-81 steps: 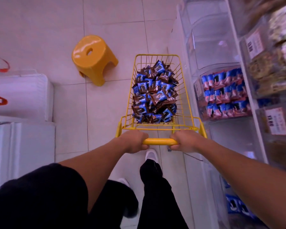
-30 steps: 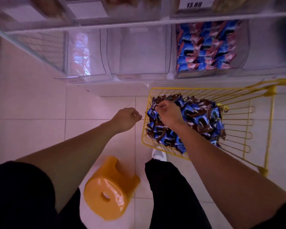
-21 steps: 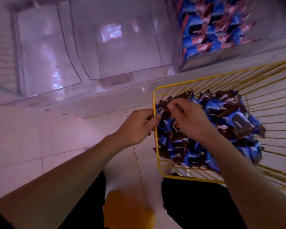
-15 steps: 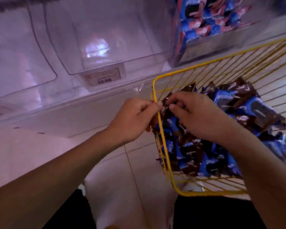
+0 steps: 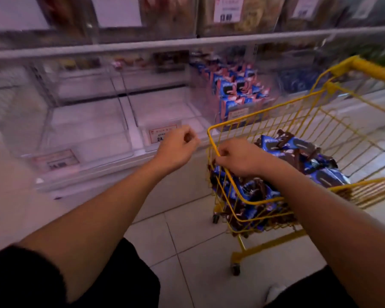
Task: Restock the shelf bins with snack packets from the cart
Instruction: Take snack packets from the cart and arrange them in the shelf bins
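Pale floor tiles [image 5: 187,247] run up to a low shelf [image 5: 129,46] fitted with clear plastic bins.

Head view: two clear bins [image 5: 87,127] at left and centre show bare floors, each with a price label [image 5: 162,134] on its front lip. Just right of them, a third bin holds blue-and-pink packets [image 5: 238,90] standing upright. Bins on the upper shelf row carry price tags; their contents are blurred.

A yellow wire cart [image 5: 320,121] stands on the floor at right, near the shelf front, its handle at upper right. Blue-and-brown snack packets [image 5: 298,156] are heaped inside the cart basket.

The left hand [image 5: 176,147] is raised in front of the centre bin, fingers curled with thumb against them; whether it pinches anything cannot be told. The right hand [image 5: 238,158] is inside the cart at its near-left corner, resting on the packet heap, fingers curled downward by the rim; whether it grips a packet cannot be told.

Dark sleeves and dark trousers appear along the lower edge
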